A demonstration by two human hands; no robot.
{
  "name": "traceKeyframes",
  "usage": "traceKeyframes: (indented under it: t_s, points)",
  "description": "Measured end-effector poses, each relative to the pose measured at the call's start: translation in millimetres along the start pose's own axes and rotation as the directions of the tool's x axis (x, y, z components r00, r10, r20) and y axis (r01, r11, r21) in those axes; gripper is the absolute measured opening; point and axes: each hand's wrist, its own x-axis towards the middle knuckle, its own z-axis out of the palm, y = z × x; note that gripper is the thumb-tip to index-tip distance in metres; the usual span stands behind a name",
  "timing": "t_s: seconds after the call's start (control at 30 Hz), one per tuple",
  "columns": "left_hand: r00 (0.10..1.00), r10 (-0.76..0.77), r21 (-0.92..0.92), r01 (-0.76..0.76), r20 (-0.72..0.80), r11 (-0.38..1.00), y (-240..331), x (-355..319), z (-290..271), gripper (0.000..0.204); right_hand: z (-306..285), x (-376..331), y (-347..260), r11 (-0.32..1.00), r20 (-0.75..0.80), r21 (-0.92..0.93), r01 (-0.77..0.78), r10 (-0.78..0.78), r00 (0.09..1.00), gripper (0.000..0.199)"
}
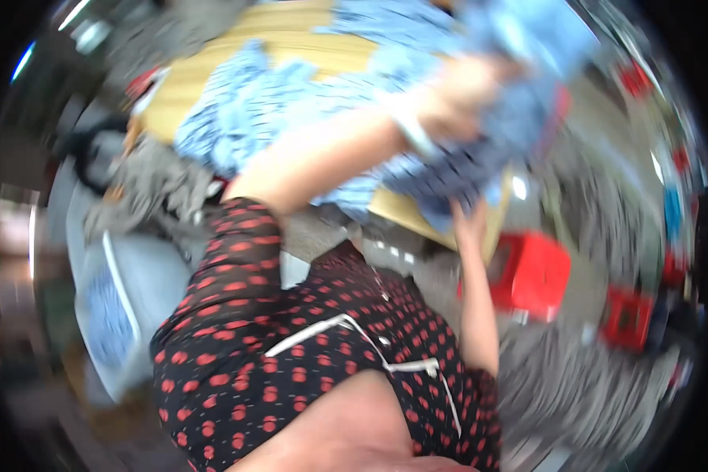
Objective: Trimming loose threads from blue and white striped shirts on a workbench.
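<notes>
The blue patterned cloth (519, 118) is located at the upper right, at the yellow table (177, 98). The left hand (464, 90) overlaps the cloth; blur obscures its grip. The right hand (470, 222) contacts the cloth's lower part; finger closure cannot be determined. Right of centre: red stool (541, 275). Left: pale bin (161, 283).

Matt, crumpled cloth is seen now in the blue fabric (248, 114); a smooth, wood-like top is shown by the bench (212, 71); glossy plastic is flaunted by the red stool (541, 275), smooth plastic by the pale tub (161, 287)!
</notes>
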Motion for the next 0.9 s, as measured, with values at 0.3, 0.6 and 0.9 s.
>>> traceKeyframes:
  t_s: [0.3,0.6,0.9]
  points:
    - [0.963,-0.257,-0.683,0.135,-0.080,0.718,60.7,-29.0,-36.1,0.034,-24.3,8.1,34.8,0.976,0.187,0.178,0.129,-0.162,0.969,0.035]
    - [0.971,-0.147,-0.577,0.012,-0.187,0.817,22.0,-9.3,-152.6,0.026,-113.7,30.2,27.4,0.746,0.537,0.473,-0.470,0.179,0.824,0.032]
    - [0.762,-0.518,-0.512,0.289,-0.388,0.809,-29.6,6.5,-117.0,0.030,-157.0,-32.1,81.4,0.309,0.348,0.836,-0.453,0.341,0.874,0.011]
